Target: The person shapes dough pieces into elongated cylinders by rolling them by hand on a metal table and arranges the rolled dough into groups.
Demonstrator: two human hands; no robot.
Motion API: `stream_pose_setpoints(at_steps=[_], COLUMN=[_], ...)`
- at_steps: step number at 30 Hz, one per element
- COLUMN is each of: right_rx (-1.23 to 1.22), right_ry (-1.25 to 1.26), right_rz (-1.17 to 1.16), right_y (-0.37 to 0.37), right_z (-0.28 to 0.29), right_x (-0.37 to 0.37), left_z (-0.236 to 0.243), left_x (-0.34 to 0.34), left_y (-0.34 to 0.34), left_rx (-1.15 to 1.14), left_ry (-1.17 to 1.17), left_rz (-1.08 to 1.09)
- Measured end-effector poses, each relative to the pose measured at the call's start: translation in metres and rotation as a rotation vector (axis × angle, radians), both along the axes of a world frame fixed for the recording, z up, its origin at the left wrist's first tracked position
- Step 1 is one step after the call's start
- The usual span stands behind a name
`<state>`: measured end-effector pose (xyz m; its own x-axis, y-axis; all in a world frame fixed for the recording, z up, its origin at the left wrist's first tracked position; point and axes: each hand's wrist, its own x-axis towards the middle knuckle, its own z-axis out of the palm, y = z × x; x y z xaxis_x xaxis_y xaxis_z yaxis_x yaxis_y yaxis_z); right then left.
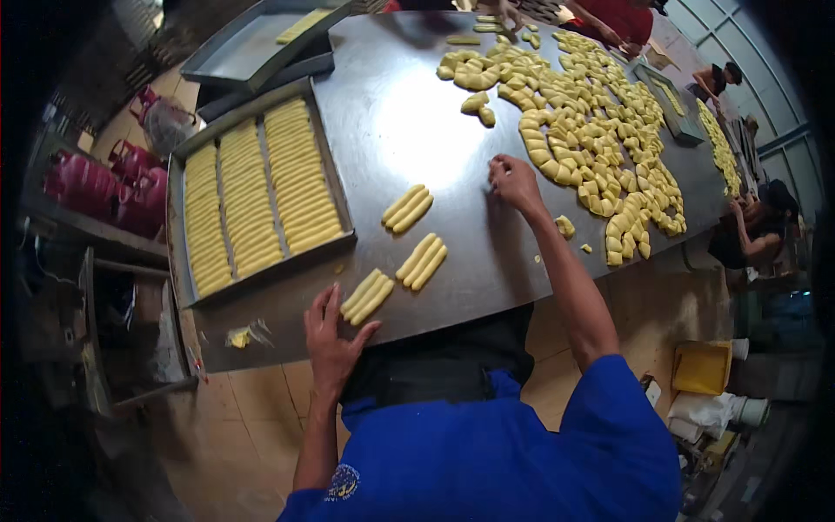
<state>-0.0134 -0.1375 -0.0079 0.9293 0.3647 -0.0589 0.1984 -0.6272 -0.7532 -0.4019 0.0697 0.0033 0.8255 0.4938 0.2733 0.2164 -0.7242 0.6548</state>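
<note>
Dough sticks (422, 261) on glossy tabletop (470, 217)

Dough pieces (590, 130) and trays (296, 259) show a bakery.

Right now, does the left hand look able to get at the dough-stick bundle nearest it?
Most likely yes: the left hand is right beside that dough-stick bundle, fingers spread, and nothing visible stands in the way.
</note>
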Motion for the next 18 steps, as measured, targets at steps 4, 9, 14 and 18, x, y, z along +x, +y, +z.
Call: stream_pose_setpoints(at_steps=[4, 9, 14, 18], right_rx=[-0.267, -0.239, 0.220, 0.486], right_ry=[-0.599, -0.186, -0.264, -0.028], right_rz=[-0.091, -0.138, -0.378, -0.124], right_y=[-0.009, 0.043, 0.039, 0.006], right_z=[-0.049, -0.034, -0.060, -0.024], right_x=[0.122, 0.150, 0.051, -0.054], left_z=[0.004, 0.028, 0.042, 0.020], left_x=[0.003, 0.041, 0.138, 0.227], left_y=[0.001, 0.004, -0.022, -0.039], left_rx=[-0.094, -0.232, -0.654, -1.071], left_ry=[0.010, -0.031, -0.007, 0.018], left_rz=[0.017, -0.120, -0.280, -0.256])
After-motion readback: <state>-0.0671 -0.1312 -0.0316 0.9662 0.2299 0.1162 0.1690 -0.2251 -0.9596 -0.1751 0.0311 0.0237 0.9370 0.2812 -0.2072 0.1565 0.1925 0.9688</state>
